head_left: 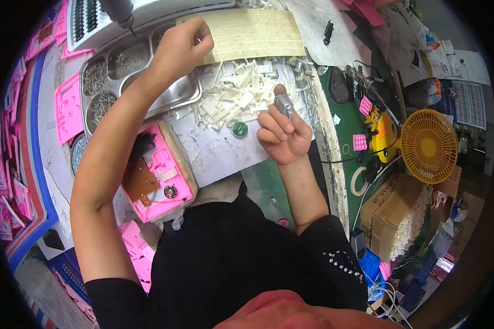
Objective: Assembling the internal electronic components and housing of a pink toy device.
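Observation:
My right hand (284, 134), palm turned up, pinches a small silver metal part (284, 104) shaped like a tiny motor between thumb and fingers. It is held over the right side of a heap of white plastic pieces (241, 96). My left hand (182, 46) is stretched to the far side, its fingers curled in above the left end of a yellowish ribbed sheet (258, 35). Whatever those fingers hold, if anything, is hidden. Below my left forearm lies an open pink plastic casing (175, 192) with a brown circuit board (140, 178) and a round metal piece (170, 191).
A steel compartment tray (189, 90) with small screws sits under my left forearm. A powered screwdriver (118, 11) hangs over it. A round green item (239, 129) lies by the white heap. Further right are a yellow fan (428, 145) and a cardboard box (387, 211).

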### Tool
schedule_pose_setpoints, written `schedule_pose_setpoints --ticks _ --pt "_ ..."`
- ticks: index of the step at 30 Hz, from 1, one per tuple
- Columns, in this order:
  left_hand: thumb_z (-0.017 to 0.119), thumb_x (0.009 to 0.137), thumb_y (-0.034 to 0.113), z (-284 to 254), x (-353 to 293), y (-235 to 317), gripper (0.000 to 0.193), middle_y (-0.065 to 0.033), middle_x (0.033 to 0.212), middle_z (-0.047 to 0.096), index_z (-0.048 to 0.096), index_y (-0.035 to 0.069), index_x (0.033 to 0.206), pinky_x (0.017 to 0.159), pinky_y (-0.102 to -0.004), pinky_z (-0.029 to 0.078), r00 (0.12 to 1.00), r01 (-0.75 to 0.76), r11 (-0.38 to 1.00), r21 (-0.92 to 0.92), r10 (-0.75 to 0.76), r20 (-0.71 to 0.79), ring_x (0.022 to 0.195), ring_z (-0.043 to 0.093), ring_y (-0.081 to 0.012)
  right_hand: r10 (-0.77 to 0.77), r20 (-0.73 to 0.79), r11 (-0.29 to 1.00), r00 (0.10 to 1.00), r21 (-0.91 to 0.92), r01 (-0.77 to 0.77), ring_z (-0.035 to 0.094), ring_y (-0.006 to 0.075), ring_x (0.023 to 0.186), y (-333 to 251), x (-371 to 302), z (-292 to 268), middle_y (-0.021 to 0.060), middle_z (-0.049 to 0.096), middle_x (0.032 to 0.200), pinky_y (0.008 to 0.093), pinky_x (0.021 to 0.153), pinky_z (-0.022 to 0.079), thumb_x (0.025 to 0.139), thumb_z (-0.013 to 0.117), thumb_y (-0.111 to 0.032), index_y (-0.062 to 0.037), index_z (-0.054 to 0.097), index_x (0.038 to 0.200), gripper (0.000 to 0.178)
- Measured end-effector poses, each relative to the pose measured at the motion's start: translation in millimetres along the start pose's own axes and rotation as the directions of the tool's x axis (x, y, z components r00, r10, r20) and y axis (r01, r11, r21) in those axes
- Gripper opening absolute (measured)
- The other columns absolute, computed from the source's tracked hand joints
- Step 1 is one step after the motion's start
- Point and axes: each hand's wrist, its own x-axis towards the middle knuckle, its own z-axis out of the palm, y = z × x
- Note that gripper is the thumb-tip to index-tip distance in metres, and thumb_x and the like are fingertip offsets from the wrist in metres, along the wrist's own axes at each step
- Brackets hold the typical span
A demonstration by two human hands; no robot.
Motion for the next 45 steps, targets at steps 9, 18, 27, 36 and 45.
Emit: schedule_pose_setpoints --ticks 9,18,27,36,45 --pt "0.062 0.1 0.009 -71 -170 70 0.012 -0.0019 0.085 0.063 0.063 -0.003 0.102 0.064 -0.0228 0.045 0.925 0.33 0.844 -0.423 -0.2 0.323 0.074 0.055 -0.0057 -0.008 -0.351 -0.154 0.936 -0.925 -0.348 0.048 0.0017 0.07 -23 -23 14 -0.0052 0.052 0.077 0.0197 0.063 0.039 0.092 0.065 0.001 -0.0001 0.061 0.134 0.042" --pt "0.065 0.099 0.002 -57 -249 67 0.011 -0.0033 0.087 0.064 0.064 -0.003 0.108 0.06 -0.0198 0.045 0.838 0.506 0.391 -0.769 -0.436 0.33 0.069 0.058 -0.0048 -0.001 -0.35 -0.409 0.937 -0.855 -0.32 0.052 0.0055 0.063 -11 -3 4 -0.0022 0.056 0.071 0.0243 0.059 0.044 0.086 0.065 -0.001 -0.0044 0.067 0.128 0.042" --pt "0.066 0.089 -0.007 -37 -254 76 0.013 -0.0111 0.101 0.069 0.071 -0.005 0.1 0.072 -0.0242 0.054 0.946 0.302 0.754 -0.584 -0.313 0.084 0.084 0.067 -0.0141 -0.069 -0.273 -0.604 0.96 -0.754 -0.258 0.057 0.0105 0.062 8 4 12 0.0025 0.059 0.068 0.0285 0.06 0.047 0.081 0.066 -0.001 -0.0064 0.068 0.124 0.043" --pt "0.072 0.089 -0.004 -17 -262 80 0.037 -0.0044 0.089 0.066 0.059 0.002 0.123 0.069 -0.0234 0.055 0.905 0.34 0.698 -0.631 -0.424 0.018 0.08 0.065 -0.0074 0.233 -0.411 0.457 0.881 -0.754 -0.473 0.054 0.0043 0.068 90 -15 57 -0.003 0.058 0.076 0.0184 0.063 0.042 0.091 0.064 0.003 0.0005 0.055 0.141 0.051" --pt "0.073 0.088 -0.005 -21 -268 79 0.039 -0.0056 0.095 0.066 0.057 0.001 0.123 0.071 -0.0234 0.056 0.915 0.28 0.697 -0.66 -0.402 -0.037 0.081 0.066 -0.0085 0.371 -0.4 0.495 0.838 -0.678 -0.543 0.056 0.0045 0.071 104 -5 47 -0.0015 0.061 0.082 0.0192 0.064 0.043 0.093 0.063 -0.001 -0.0016 0.055 0.141 0.049"
